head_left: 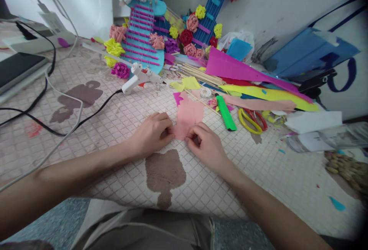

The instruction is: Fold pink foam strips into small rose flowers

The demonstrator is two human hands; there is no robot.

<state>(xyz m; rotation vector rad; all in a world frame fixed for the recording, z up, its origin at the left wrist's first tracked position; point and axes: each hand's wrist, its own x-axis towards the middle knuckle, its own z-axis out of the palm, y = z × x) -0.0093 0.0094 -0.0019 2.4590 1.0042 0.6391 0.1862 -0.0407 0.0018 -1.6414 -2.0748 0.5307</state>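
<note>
Pink paper (189,112) lies on the diamond-patterned tablecloth (123,181), right between the hands I'm following remotely! My left hand (154,133) pinches its near-left corner, thumb tight to fingers; my right hand (207,142) nips the near-right edge, fingertips together. Beyond sits the white glue gun (138,79); scissors (250,121) rest rightward.

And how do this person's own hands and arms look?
The left hand and right hand are gloveless, with no ring, watch or bracelet visible. The left forearm and right forearm are bare to the picture's edges, no sleeves showing.
</note>
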